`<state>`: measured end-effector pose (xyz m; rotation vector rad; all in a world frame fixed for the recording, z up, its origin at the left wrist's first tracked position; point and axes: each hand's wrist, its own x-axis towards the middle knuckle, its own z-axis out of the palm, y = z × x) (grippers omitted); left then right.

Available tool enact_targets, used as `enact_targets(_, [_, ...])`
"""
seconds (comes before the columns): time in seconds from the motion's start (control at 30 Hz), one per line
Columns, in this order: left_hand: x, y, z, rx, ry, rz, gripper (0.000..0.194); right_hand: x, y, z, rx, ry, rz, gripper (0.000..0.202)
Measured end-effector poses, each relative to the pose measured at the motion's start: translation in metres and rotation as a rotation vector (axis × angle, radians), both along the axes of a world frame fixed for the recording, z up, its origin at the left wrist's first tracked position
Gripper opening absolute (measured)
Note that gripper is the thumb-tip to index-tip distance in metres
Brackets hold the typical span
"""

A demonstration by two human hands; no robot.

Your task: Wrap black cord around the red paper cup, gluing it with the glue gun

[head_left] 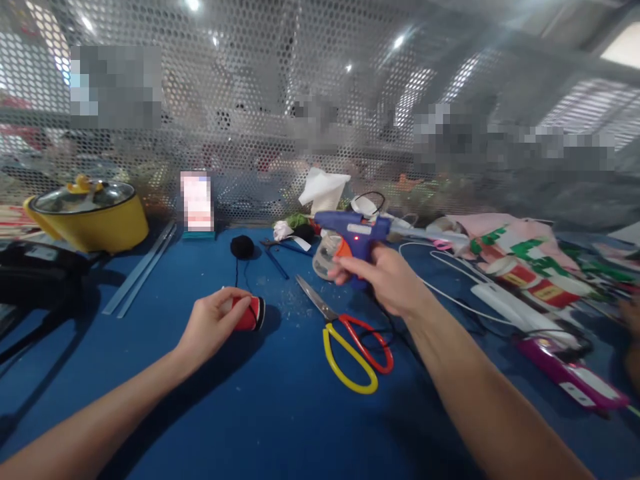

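My left hand (pixel 217 320) is closed around a small red cylinder (pixel 250 315) with a black band at its right end. A black strand runs from it up to a ball of black yarn (pixel 243 247). In my right hand (pixel 387 277) is a blue hot glue gun (pixel 353 230) with an orange trigger and a lit red light. Its nozzle points left, above the table, and a clear glue stick (pixel 430 233) sticks out behind. Scissors (pixel 327 313) with one yellow and one red handle lie spread apart below the gun.
Two clear glue sticks (pixel 143 270) lie at left, near a yellow pot (pixel 95 217) with a glass lid. A phone (pixel 197 203) stands against the perforated metal screen. Pliers (pixel 275 257) rest behind the scissors. At right are cables, a purple power strip (pixel 570 373) and red-labelled rolls (pixel 533 280).
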<state>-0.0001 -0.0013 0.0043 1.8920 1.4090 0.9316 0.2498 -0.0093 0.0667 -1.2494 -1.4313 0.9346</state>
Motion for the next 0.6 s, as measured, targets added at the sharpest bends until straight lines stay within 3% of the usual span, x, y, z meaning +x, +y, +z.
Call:
enact_targets(0.17, [-0.003,-0.001,-0.001,-0.032,-0.017,0.01,0.027,-0.028,-0.03,-0.012,-0.2,-0.129,0.225,0.02])
enact_targets(0.27, [-0.003,-0.002,0.002,-0.011,0.014,0.001,0.027,-0.036,-0.035,-0.021,-0.25,-0.141,0.291,0.013])
enact_targets(0.47, [-0.004,-0.002,0.005,-0.014,0.05,-0.02,0.027,-0.043,-0.041,-0.028,-0.31,-0.335,0.223,0.021])
enact_targets(0.6, [-0.003,-0.001,0.005,-0.006,0.057,-0.008,0.026,-0.046,-0.044,-0.034,-0.122,-0.453,0.204,0.017])
